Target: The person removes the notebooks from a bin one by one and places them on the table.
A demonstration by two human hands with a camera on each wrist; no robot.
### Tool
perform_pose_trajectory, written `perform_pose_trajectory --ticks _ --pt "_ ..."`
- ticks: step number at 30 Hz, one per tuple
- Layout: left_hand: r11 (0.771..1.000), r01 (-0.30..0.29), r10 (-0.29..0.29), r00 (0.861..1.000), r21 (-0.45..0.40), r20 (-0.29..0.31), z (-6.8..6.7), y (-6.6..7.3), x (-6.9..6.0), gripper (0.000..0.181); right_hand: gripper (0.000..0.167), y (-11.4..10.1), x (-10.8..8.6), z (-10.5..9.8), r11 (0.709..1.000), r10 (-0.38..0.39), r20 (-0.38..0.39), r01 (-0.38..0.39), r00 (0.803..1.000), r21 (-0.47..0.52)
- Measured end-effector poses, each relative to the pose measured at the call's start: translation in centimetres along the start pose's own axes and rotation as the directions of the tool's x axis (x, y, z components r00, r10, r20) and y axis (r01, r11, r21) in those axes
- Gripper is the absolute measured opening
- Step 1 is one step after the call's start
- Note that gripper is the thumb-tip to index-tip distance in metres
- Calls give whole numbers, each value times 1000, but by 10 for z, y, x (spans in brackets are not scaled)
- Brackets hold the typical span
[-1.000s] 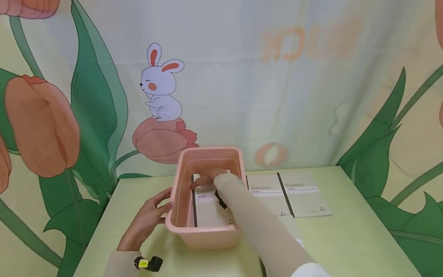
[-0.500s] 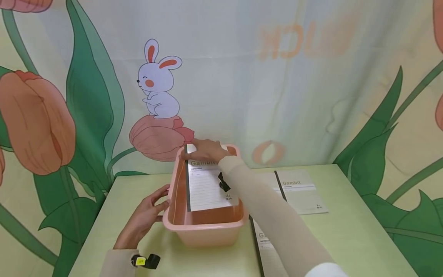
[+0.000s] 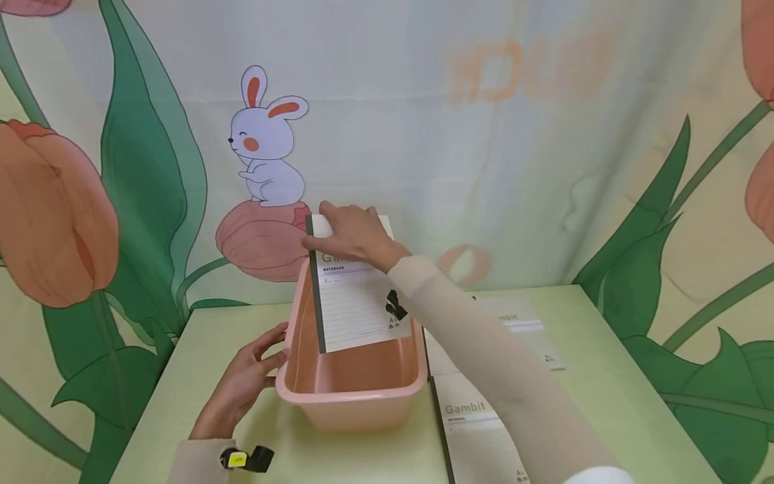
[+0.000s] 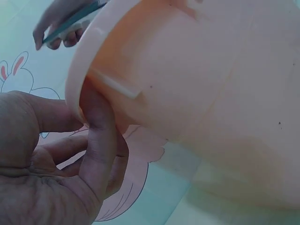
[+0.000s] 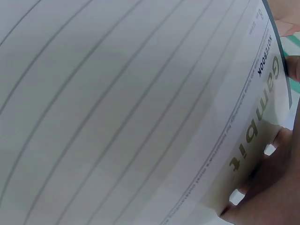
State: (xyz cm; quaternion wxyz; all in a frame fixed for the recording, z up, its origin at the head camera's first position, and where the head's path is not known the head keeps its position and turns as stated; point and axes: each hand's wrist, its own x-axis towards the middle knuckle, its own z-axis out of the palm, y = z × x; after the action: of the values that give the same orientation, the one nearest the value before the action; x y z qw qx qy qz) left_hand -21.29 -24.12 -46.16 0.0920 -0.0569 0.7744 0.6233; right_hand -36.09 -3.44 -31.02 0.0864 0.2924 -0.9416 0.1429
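Note:
My right hand [image 3: 352, 234] grips a white Gambit notebook [image 3: 357, 309] with a dark spine by its top end, holding it tilted above the pink plastic basin [image 3: 363, 396]. In the right wrist view the lined cover of this notebook [image 5: 117, 103] fills most of the picture, with the fingers around its top edge. On the basin's left side, my left hand [image 3: 244, 376] holds the rim. The left wrist view shows its thumb and fingers pinching that rim [image 4: 77, 79]. Part of the basin's far end is hidden behind the notebook and arm.
Right of the basin, more Gambit notebooks lie on the pale green table [image 3: 605, 403]: one near the front [image 3: 478, 437], others behind, such as the far right notebook [image 3: 532, 329]. My right forearm covers parts of them. A printed curtain [image 3: 387, 134] hangs behind the table.
The right hand has lifted the notebook from the basin's bottom, up and toward the far end, above the rim. The left hand has stayed on the rim.

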Motion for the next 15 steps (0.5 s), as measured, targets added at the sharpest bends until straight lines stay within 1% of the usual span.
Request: perform_pose_trajectory --ticks 4,8,11,15 --pt "1000 -13 12 1000 -27 -11 -2 -2 -1 61 46 -5 -8 -20 1000 -23 -53 22 998 -21" --pt "998 -19 18 1000 -56 -21 -1 -4 -1 59 45 -2 -22 -44 999 -35 -111 32 993 -25" --pt "997 -15 12 999 -78 -37 1 -5 -1 58 46 8 -38 -63 999 -41 -175 40 984 -4" --pt "994 -12 7 999 -109 -51 5 -5 -1 58 43 36 -68 -84 999 -33 -274 42 961 26"
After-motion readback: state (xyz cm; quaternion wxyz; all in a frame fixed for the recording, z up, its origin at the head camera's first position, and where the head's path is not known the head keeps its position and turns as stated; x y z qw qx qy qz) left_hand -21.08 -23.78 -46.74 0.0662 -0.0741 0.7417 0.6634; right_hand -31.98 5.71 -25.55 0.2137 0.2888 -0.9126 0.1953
